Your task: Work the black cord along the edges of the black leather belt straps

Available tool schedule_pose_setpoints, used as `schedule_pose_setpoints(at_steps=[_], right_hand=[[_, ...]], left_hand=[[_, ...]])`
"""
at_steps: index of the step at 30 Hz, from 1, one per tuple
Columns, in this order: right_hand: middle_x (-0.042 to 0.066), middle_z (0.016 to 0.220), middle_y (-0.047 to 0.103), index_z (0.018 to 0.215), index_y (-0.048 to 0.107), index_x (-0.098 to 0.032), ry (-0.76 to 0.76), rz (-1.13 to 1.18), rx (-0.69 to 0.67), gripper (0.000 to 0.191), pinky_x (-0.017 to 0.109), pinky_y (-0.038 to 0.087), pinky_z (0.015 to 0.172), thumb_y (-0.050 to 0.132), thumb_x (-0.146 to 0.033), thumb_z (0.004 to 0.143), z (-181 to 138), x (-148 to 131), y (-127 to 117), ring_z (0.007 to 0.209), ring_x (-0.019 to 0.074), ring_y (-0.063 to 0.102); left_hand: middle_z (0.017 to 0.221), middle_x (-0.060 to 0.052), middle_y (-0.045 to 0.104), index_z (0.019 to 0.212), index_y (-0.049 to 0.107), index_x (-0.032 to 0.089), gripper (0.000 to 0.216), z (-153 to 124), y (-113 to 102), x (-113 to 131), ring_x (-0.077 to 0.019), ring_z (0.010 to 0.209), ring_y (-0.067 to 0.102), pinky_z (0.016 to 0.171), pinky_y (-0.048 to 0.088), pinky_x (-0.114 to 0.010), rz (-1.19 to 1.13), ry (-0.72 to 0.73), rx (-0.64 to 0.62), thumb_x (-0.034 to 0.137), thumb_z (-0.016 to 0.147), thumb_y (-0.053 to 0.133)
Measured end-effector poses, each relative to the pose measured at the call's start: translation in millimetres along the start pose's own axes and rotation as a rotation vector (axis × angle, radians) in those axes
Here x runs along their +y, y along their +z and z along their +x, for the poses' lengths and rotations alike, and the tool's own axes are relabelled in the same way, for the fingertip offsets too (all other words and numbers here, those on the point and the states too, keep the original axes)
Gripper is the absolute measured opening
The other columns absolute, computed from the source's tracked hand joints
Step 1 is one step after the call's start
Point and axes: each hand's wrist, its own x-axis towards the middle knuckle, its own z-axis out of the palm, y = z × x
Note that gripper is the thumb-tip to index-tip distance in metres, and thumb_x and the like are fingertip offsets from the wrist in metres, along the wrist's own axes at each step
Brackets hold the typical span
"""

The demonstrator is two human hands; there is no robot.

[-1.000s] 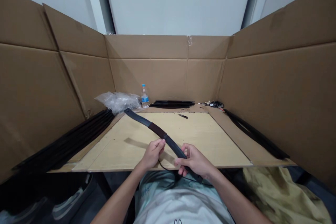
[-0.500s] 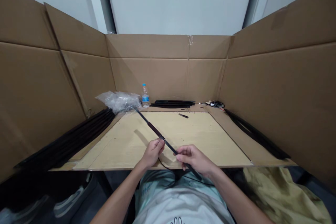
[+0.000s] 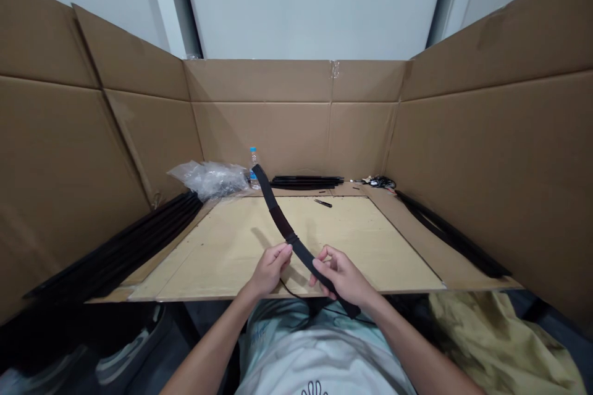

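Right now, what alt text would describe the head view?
The left hand and right hand hold a curved black strip above a pale board. Behind it are a blue-capped water bottle, crumpled clear plastic and more black strips.

Pale tabletop [image 3: 208,265], black strips [image 3: 306,182], crumpled plastic [image 3: 210,179], bottle [image 3: 252,177], small tool [image 3: 323,203]

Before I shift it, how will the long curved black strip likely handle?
The black strip is probably fairly stiff: its far end extends past the left hand without visibly drooping. Being long and curved, it may swing or twist if held at one end.
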Motion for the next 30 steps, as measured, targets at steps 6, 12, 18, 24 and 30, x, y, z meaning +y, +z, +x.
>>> schedule_pose_setpoints(at_steps=[6, 12, 18, 24, 30], right_hand=[[-0.002, 0.059, 0.057, 0.075, 0.054, -0.017, 0.059, 0.080, -0.053, 0.050, 0.020, 0.031, 0.040, 0.058, -0.066, 0.072, 1, -2, 6, 0.044, 0.0075, 0.044], [-0.003, 0.059, 0.055, 0.079, 0.063, -0.016, 0.017, -0.007, 0.077, 0.045, 0.024, 0.030, 0.048, 0.064, -0.060, 0.070, 3, 4, 7, 0.049, 0.0097, 0.043], [-0.003, 0.059, 0.056, 0.067, 0.056, -0.017, -0.039, -0.035, 0.067, 0.044, 0.025, 0.040, 0.054, 0.067, -0.059, 0.069, -1, 4, 11, 0.057, 0.0132, 0.053], [-0.003, 0.064, 0.065, 0.079, 0.034, -0.024, 0.031, 0.019, -0.006, 0.055, 0.023, 0.041, 0.037, 0.068, -0.064, 0.063, -1, 9, 13, 0.038, 0.0113, 0.054], [-0.001, 0.072, 0.066, 0.078, 0.044, -0.021, -0.031, 0.133, -0.001, 0.042, 0.023, 0.041, 0.053, 0.063, -0.058, 0.075, -5, 0, 10, 0.055, 0.0097, 0.054]], left_hand=[[0.052, 0.007, 0.029, 0.055, 0.035, 0.020, 0.050, 2, 1, 4, -0.0089, 0.049, 0.026, 0.046, 0.022, -0.024, 0.026, -0.011, 0.017, 0.061, 0.080, 0.048], [0.051, 0.006, 0.031, 0.057, 0.037, 0.020, 0.049, 1, 0, 3, -0.0091, 0.048, 0.027, 0.045, 0.021, -0.024, 0.012, -0.013, 0.031, 0.062, 0.081, 0.045], [0.048, 0.007, 0.030, 0.056, 0.036, 0.021, 0.053, 1, -1, 0, -0.0083, 0.045, 0.026, 0.043, 0.021, -0.023, 0.009, -0.013, 0.008, 0.068, 0.074, 0.050], [0.047, 0.006, 0.029, 0.051, 0.036, 0.020, 0.054, -1, 0, 3, -0.0085, 0.047, 0.026, 0.043, 0.020, -0.024, 0.028, 0.002, 0.019, 0.067, 0.073, 0.053], [0.048, 0.006, 0.029, 0.051, 0.035, 0.020, 0.055, 1, -1, 4, -0.0085, 0.047, 0.025, 0.045, 0.020, -0.024, 0.024, 0.010, 0.063, 0.066, 0.077, 0.048]])
